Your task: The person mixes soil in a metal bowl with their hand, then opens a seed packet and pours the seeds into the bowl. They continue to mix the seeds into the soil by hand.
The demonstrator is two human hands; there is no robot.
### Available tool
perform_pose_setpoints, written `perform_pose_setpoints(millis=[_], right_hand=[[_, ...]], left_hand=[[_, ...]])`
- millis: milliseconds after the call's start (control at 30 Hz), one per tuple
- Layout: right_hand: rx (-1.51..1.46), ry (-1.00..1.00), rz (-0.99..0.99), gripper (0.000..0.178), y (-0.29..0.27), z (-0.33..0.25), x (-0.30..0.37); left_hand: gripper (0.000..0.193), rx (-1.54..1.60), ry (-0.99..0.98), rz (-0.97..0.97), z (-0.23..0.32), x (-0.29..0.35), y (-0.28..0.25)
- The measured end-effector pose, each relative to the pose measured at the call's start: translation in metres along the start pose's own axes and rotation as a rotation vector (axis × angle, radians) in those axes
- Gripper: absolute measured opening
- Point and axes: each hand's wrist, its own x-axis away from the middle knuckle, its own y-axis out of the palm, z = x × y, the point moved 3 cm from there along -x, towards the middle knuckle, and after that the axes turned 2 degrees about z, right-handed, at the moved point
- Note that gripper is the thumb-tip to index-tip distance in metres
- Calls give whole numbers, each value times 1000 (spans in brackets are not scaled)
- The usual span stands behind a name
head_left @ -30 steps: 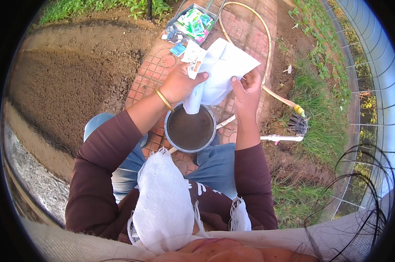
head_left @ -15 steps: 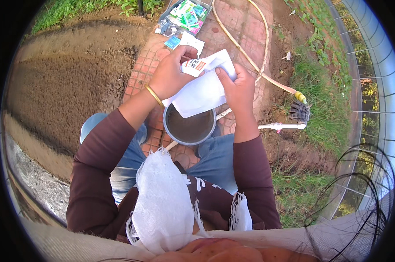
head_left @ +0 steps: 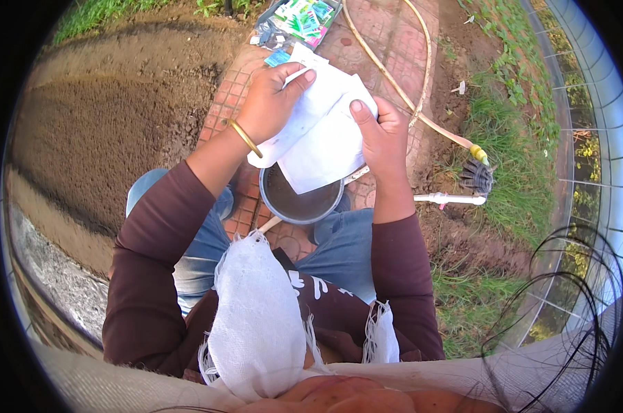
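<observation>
White paper sheets [head_left: 322, 148], creased and overlapping, are spread between my two hands. My left hand [head_left: 270, 100] is closed in a pinch on their upper left edge, and a gold-coloured bangle circles that wrist. On the right side, my right hand [head_left: 383, 141] grips the paper with the thumb on top. Below the paper, between my knees, is a round grey container [head_left: 335, 204] with dark brown contents. The paper's lower corner covers part of its opening. A pale stick [head_left: 270, 224] shows at the container's near edge.
A tray [head_left: 260, 19] of green and white packets stands ahead on the red brick path [head_left: 370, 45], a blue packet [head_left: 277, 58] beside it. A pale hose [head_left: 380, 65] loops right, near a white pipe [head_left: 452, 199]. Bare soil [head_left: 105, 124] lies left, grass [head_left: 511, 172] right.
My left hand has moved slightly up and left, and the paper is spread wider. The red-and-black printed piece near my left fingers no longer shows.
</observation>
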Motion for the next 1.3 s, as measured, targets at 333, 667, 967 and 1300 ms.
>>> perform_pose_setpoints(millis=[333,667,967,1300], right_hand=[[-139,18,-53,21,0,-6,4],[326,-510,305,19,-5,-25,0],[687,-313,17,30,15,-27,15],[852,-294,-10,27,15,-20,10]], left_hand=[[55,-11,141,-221,5,4,10],[33,12,-94,-355,-12,8,8],[20,73,-120,-236,-4,9,2],[19,89,-73,-287,-11,5,2]])
